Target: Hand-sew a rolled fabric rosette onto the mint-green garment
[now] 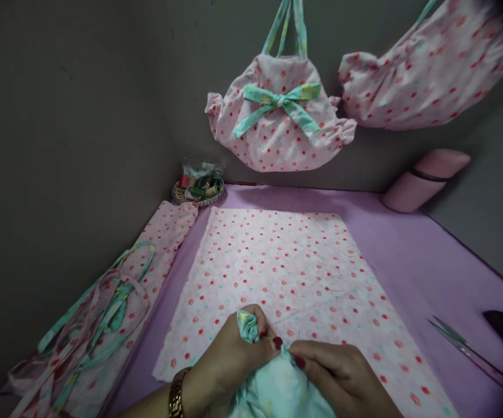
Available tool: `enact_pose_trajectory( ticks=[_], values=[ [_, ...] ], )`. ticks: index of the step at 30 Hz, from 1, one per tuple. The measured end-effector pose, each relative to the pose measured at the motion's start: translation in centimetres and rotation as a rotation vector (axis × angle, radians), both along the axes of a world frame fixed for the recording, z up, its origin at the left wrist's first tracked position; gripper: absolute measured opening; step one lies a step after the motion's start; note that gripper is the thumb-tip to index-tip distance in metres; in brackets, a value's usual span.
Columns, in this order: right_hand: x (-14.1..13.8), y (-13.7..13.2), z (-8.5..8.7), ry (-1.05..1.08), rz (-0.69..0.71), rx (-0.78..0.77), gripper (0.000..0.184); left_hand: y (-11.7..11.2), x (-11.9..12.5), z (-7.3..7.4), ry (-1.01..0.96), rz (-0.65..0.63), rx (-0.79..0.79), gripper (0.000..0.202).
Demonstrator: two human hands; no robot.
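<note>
My left hand (245, 354) is closed around gathered mint-green fabric (283, 386), and a bunched end of it pokes out above the fist. Close beside it, my right hand (333, 366) pinches the same fabric near the gather with thumb and forefinger. A thin thread seems to run by the fingertips, though it is too small to be sure. Below the hands the cloth spreads toward the bottom edge of the view. Under both hands lies a flat pink floral cloth (272, 261) on the table.
A pink floral bag (277, 139) with a green bow hangs ahead, another bag (408, 87) to its right. Folded cloth with fabric straps (120, 302) lies left, below a thread basket (199, 191). Scissors (469, 348) and a pink bottle (425, 180) are on the right.
</note>
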State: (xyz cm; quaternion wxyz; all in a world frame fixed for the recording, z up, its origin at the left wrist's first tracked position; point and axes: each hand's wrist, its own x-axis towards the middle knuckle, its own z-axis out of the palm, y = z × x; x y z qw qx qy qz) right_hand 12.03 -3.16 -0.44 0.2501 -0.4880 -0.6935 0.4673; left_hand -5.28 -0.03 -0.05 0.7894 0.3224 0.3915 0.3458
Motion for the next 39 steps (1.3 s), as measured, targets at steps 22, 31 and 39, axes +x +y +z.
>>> enact_pose_trajectory(
  ticks=[22,31,39],
  values=[
    [-0.29,0.21,-0.14,0.255,-0.114,-0.230,0.028,-0.06,0.08,0.05,-0.158,0.037,-0.082,0.036],
    [-0.19,0.25,-0.80,0.221,-0.069,-0.200,0.033,0.15,0.03,-0.43,-0.067,-0.023,-0.060,0.038],
    [-0.37,0.16,-0.36,0.168,-0.021,-0.184,0.034,0.04,0.20,0.11,-0.026,-0.016,-0.047,0.038]
  ],
)
